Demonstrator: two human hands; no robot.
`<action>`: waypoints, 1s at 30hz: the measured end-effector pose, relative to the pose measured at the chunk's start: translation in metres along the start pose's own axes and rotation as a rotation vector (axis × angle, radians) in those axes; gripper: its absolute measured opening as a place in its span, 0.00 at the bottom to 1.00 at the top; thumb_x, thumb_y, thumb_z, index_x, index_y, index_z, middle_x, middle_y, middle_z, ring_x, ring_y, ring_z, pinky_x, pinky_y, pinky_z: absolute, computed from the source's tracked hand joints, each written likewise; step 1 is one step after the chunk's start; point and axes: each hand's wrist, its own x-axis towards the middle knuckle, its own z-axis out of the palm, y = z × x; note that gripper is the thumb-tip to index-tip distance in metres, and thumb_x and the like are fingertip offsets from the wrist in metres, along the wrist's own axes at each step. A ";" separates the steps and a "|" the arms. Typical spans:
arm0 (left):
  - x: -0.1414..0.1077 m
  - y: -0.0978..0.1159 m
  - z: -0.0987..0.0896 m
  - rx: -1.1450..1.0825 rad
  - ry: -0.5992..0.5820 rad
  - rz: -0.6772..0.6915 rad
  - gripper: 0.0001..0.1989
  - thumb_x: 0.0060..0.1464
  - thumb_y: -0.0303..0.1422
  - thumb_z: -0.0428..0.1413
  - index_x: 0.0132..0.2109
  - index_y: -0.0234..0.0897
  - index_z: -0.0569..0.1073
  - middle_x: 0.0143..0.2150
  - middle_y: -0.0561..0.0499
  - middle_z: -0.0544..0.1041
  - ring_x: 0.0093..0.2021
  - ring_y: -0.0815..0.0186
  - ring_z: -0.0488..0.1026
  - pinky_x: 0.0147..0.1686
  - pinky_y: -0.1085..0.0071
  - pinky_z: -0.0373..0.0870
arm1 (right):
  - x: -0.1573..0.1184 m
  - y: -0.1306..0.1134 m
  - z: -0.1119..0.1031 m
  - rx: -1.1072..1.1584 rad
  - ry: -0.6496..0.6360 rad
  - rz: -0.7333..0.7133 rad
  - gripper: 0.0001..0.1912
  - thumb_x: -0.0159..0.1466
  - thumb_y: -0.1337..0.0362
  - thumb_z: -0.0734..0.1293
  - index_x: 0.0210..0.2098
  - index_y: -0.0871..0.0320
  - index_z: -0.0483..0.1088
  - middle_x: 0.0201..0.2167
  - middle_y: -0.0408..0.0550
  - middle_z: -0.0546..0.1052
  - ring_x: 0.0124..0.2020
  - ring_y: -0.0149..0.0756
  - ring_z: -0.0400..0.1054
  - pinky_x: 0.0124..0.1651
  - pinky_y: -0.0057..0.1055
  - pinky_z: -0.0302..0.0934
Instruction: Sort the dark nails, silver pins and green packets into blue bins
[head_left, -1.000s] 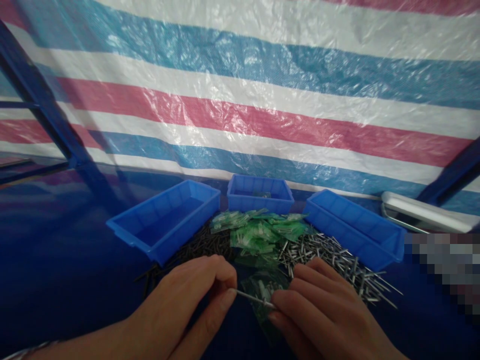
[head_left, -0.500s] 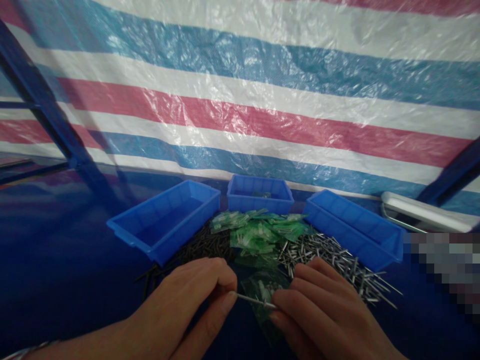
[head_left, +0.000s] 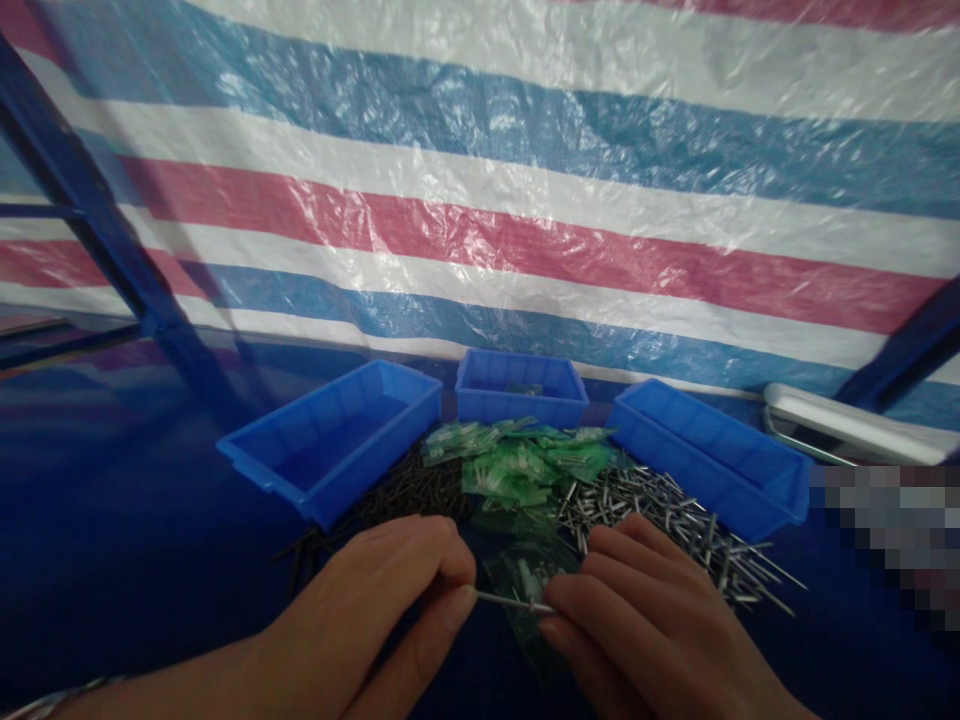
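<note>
At the near middle of the blue table (head_left: 135, 540), one thin metal rod (head_left: 504, 600) spans the gap between both hands, roughly level, over a translucent green bag (head_left: 531, 571). The left hand (head_left: 390, 580) pinches its left end between thumb and forefinger; the right hand (head_left: 637, 605) grips its right end (a small collar shows just beside the right fingertips). Beyond the hands, a pile of green bags (head_left: 517, 465) lies at centre, with dark rods (head_left: 416, 487) to its left and loose silver rods (head_left: 656, 500) to its right. On the far side stand the left tray (head_left: 375, 450), middle tray (head_left: 521, 407) and right tray (head_left: 697, 475), all blue. Behind them hangs a striped sheet (head_left: 480, 230).
</note>
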 end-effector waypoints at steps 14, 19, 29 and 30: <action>0.009 0.005 -0.006 -0.043 -0.096 0.055 0.11 0.56 0.28 0.54 0.47 0.45 0.69 0.37 0.55 0.74 0.40 0.67 0.74 0.34 0.84 0.72 | 0.001 -0.002 0.000 0.013 -0.045 0.014 0.20 0.68 0.66 0.54 0.24 0.59 0.70 0.16 0.42 0.71 0.21 0.29 0.65 0.32 0.29 0.59; 0.011 0.006 -0.003 -0.051 -0.062 0.066 0.09 0.58 0.27 0.49 0.45 0.44 0.66 0.38 0.55 0.73 0.41 0.67 0.73 0.36 0.83 0.72 | 0.000 0.000 0.001 0.015 -0.032 0.011 0.20 0.68 0.67 0.55 0.23 0.58 0.70 0.16 0.42 0.71 0.21 0.29 0.65 0.32 0.29 0.60; 0.024 0.011 0.002 -0.234 -0.172 0.192 0.06 0.60 0.26 0.46 0.35 0.40 0.64 0.32 0.56 0.71 0.32 0.70 0.70 0.37 0.81 0.69 | -0.003 -0.002 0.000 0.021 -0.055 0.020 0.21 0.68 0.67 0.54 0.22 0.58 0.69 0.15 0.41 0.70 0.21 0.30 0.65 0.29 0.30 0.58; 0.024 0.011 0.003 -0.237 -0.170 0.205 0.06 0.60 0.26 0.46 0.36 0.40 0.64 0.32 0.56 0.72 0.32 0.70 0.70 0.38 0.80 0.69 | -0.003 -0.001 0.001 0.026 -0.066 0.018 0.21 0.68 0.66 0.54 0.22 0.57 0.69 0.15 0.40 0.70 0.21 0.30 0.65 0.30 0.29 0.58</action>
